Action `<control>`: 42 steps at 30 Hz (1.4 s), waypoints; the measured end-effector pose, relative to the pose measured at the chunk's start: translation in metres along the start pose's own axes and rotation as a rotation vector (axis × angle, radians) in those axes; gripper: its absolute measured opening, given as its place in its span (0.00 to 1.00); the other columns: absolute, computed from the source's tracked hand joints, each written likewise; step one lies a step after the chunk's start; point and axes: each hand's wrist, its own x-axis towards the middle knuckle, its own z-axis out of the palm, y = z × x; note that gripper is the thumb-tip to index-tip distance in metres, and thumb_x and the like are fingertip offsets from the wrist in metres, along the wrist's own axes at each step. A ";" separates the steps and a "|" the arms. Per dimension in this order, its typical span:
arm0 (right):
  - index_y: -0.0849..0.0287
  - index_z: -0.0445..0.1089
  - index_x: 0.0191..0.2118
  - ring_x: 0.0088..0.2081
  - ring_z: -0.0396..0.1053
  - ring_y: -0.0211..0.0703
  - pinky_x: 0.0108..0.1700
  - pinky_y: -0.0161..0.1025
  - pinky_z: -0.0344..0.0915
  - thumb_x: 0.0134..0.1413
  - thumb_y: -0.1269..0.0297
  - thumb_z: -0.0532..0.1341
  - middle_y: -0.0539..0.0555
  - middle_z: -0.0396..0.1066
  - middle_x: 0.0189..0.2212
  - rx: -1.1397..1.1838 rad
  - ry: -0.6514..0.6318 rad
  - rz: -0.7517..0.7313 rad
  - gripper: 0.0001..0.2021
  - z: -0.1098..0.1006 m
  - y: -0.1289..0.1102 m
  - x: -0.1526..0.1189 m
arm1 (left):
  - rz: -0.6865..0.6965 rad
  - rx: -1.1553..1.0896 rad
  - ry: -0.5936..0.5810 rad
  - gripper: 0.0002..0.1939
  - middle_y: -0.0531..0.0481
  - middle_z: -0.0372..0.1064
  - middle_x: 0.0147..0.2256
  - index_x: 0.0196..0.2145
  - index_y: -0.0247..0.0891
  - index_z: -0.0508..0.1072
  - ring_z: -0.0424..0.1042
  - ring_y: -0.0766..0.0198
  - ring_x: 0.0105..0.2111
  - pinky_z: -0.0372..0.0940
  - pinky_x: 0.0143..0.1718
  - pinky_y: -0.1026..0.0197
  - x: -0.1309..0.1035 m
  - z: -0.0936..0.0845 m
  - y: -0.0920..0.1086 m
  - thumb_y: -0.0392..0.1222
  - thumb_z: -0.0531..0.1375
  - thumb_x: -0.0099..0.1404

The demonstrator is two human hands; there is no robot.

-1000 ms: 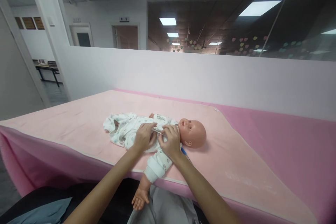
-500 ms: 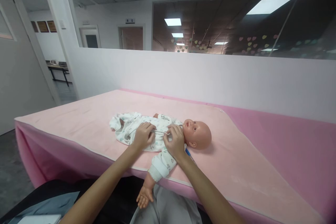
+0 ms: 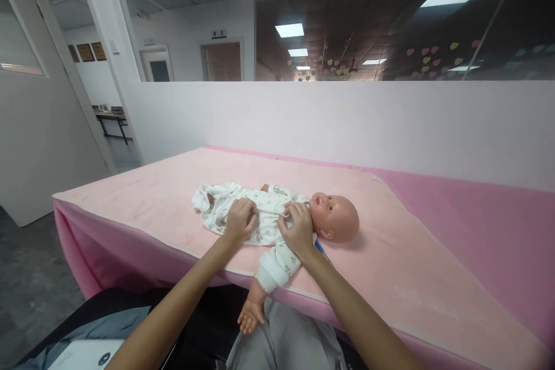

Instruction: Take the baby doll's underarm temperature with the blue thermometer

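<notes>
A baby doll (image 3: 336, 217) lies on its back with its head to the right. It wears a white printed baby gown (image 3: 266, 234). One sleeved arm hangs over the table's near edge, palm showing. My left hand (image 3: 241, 221) rests on the gown's middle, fingers curled in a pinch; what lies between them is hidden. Near the doll's neck, my right hand (image 3: 298, 228) pinches a thin white tie string (image 3: 285, 215), which makes a small loop at the fingertips. A blue object (image 3: 319, 247) shows partly beside the doll's shoulder.
A pale pink cover (image 3: 390, 266) lies over a darker pink cloth (image 3: 485, 225) on the table. Behind it stands a low white wall (image 3: 347, 127) with glass above. At lower left, a white device (image 3: 87, 354) lies near my lap.
The view has shifted, so the doll and hands sit slightly further right. The white string was stretched between both hands; now only a small loop shows at my right fingertips.
</notes>
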 end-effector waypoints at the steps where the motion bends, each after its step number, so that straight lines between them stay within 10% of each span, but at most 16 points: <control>1: 0.56 0.57 0.25 0.36 0.61 0.45 0.40 0.41 0.57 0.44 0.73 0.55 0.52 0.65 0.29 0.001 -0.001 -0.001 0.05 0.000 0.000 0.000 | 0.001 -0.013 0.006 0.04 0.50 0.61 0.24 0.26 0.40 0.59 0.60 0.60 0.27 0.55 0.32 0.57 0.000 0.000 0.000 0.32 0.49 0.51; 27: 0.56 0.59 0.26 0.34 0.60 0.44 0.38 0.40 0.57 0.45 0.72 0.55 0.52 0.65 0.28 -0.058 -0.026 0.004 0.04 0.001 0.000 0.000 | 0.001 -0.070 -0.178 0.06 0.50 0.64 0.28 0.27 0.39 0.63 0.63 0.59 0.30 0.57 0.35 0.56 0.003 -0.003 0.002 0.32 0.51 0.48; 42: 0.56 0.58 0.25 0.33 0.60 0.43 0.36 0.39 0.56 0.45 0.72 0.55 0.51 0.64 0.27 -0.028 -0.008 0.005 0.04 0.001 0.001 0.000 | -0.173 -0.217 -0.008 0.05 0.50 0.66 0.27 0.26 0.39 0.62 0.64 0.60 0.30 0.59 0.35 0.57 0.000 0.003 -0.003 0.32 0.50 0.51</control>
